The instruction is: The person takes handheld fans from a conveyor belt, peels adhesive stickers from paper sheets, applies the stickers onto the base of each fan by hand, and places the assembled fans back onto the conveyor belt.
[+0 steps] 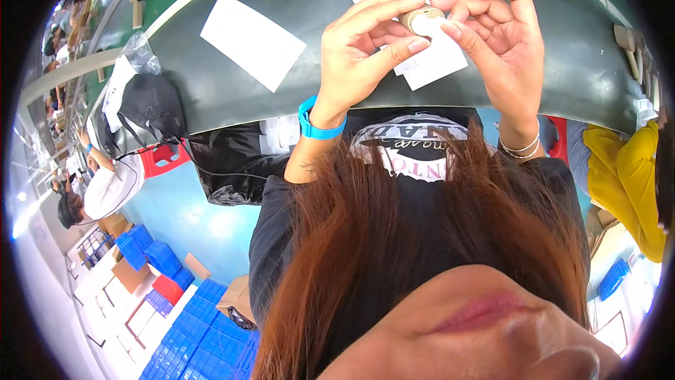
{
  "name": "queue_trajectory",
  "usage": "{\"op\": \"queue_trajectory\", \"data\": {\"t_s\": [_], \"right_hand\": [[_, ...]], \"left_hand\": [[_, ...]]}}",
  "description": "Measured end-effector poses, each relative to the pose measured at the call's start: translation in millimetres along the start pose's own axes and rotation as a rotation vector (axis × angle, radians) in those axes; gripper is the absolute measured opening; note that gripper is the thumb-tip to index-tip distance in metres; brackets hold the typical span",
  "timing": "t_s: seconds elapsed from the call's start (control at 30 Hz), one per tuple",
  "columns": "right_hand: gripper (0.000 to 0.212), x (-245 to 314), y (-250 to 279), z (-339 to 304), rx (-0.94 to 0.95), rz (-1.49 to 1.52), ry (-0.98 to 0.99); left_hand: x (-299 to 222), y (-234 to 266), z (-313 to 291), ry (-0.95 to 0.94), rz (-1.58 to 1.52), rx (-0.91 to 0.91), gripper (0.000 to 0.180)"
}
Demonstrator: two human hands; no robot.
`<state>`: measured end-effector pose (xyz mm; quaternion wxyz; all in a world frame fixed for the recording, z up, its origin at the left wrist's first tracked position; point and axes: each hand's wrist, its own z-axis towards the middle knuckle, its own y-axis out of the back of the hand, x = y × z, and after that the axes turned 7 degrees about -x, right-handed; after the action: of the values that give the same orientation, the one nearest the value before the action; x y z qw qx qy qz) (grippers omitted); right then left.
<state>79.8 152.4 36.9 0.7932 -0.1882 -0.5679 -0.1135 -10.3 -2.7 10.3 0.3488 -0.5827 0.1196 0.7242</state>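
We've the beige part (408,20) in our L hand's (350,42) grasp, R hand (510,46) pinching its white end (426,24), over desk (576,56) btwn near & far edges. Prob. mid-job: not yet set down; can't tell what's done.

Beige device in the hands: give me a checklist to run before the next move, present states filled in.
1. Left hand holding the beige device: ok.
2. Right hand at the device's white round end: ok.
3. White round end fully seated: cannot tell.
4. Bench beneath the hands bare of paper: not ok, white sheets lie there.
5. Separate sheet at left clear of both hands: ok.
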Motion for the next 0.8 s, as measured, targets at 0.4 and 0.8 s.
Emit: {"op": "queue_trajectory", "data": {"t_s": [0.4, 0.8], "right_hand": [[0.037, 1.3, 0.3, 0.3, 0.018, -0.001, -0.009], [0.037, 4.2, -1.9, -0.3, -0.003, -0.029, -0.007]], "left_hand": [[-1.5, -0.9, 0.3, -0.018, -0.03, -0.002, 0.036], [3.5, -0.2, -1.7, -0.028, 0.019, 0.02, 0.032]]}}
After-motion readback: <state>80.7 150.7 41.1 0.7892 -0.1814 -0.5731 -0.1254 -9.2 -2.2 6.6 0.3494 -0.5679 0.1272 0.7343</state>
